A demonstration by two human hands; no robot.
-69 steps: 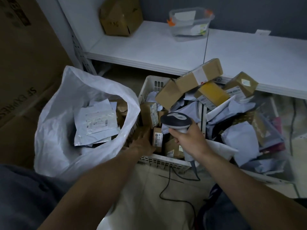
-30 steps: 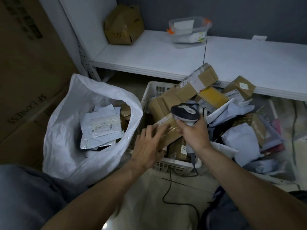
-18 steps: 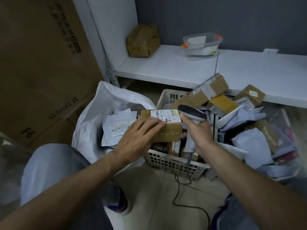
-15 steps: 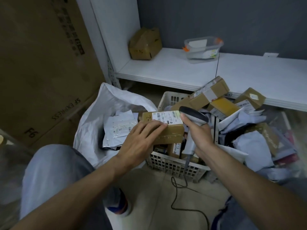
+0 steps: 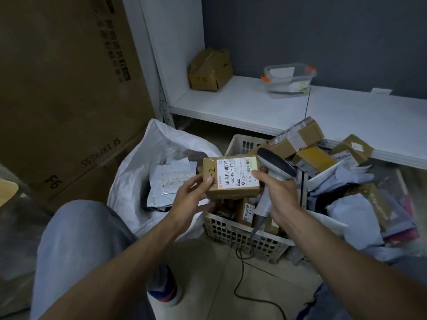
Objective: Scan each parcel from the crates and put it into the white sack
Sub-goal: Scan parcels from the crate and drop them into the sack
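My left hand (image 5: pixel 193 197) grips a small brown cardboard parcel (image 5: pixel 231 179) by its left end, label side up, above the near left corner of the white crate (image 5: pixel 245 236). My right hand (image 5: pixel 278 192) holds a grey and black barcode scanner (image 5: pixel 275 167) by its handle, its head just right of the parcel's white label, with the thumb on the label's edge. The white sack (image 5: pixel 136 181) stands open to the left of the crate, with grey mailers inside.
The crate is heaped with brown boxes (image 5: pixel 298 139) and pale mailer bags (image 5: pixel 346 209). The scanner's cable (image 5: pixel 240 280) trails on the floor. A white shelf (image 5: pixel 242 105) carries a brown box and a clear tub (image 5: pixel 288 78). Large cartons (image 5: pixel 64 100) stand at the left.
My left hand lifted the brown parcel out of the crate and turned its label up. The scanner came beside the label. The view tilted upward.
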